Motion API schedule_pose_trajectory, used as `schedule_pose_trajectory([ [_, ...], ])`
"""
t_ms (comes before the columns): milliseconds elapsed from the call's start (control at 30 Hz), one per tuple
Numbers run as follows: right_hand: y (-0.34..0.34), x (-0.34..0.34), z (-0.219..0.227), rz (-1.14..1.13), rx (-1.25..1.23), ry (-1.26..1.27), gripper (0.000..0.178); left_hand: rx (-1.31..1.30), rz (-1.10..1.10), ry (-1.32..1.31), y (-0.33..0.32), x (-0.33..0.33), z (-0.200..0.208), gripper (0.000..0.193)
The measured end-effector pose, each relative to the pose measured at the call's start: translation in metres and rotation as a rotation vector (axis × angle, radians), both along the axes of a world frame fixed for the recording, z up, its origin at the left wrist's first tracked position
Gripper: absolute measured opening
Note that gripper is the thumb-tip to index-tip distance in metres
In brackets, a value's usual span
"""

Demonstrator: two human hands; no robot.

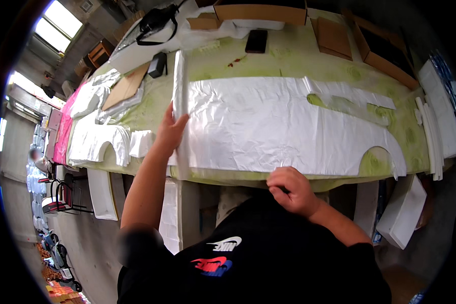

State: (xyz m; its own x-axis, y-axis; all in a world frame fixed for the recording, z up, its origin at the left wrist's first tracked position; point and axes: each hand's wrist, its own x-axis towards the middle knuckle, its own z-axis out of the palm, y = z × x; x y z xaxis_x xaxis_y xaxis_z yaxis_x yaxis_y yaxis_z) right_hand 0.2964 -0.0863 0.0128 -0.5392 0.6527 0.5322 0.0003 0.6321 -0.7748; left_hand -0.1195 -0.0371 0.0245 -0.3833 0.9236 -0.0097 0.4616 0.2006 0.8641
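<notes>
A large white plastic vest bag [258, 126] lies flat across the table, its handle cut-outs toward the right. At its left end stretches a long, narrow, shiny pale strip [179, 81]; whether this is a folded edge of the bag or a separate piece, I cannot tell. My left hand [171, 130] is closed around the strip, thumb on the near face, some fingers hidden behind it. By the table's front edge, just below the bag's lower border, my right hand [293, 191] is curled closed. Anything inside its fingers is hidden.
White bags [99, 144] are piled on the left, near a cardboard piece [126, 86] and a small black box [157, 65]. Farther back are a dark phone [256, 41], a black bag [158, 23] and open cartons [261, 11]. White rolls [428, 137] stand at the right edge.
</notes>
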Motion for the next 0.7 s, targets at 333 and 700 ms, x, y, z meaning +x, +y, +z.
schedule_pose_trajectory([
  [333, -0.011, -0.024, 0.025, 0.157, -0.808, -0.029, 0.094, 0.235, -0.089, -0.966, -0.018, 0.219, 0.018, 0.087],
  [700, -0.02, 0.02, 0.021, 0.034, -0.731, -0.291, 0.079, 0.322, -0.173, -0.155, 0.072, 0.195, -0.04, 0.05],
])
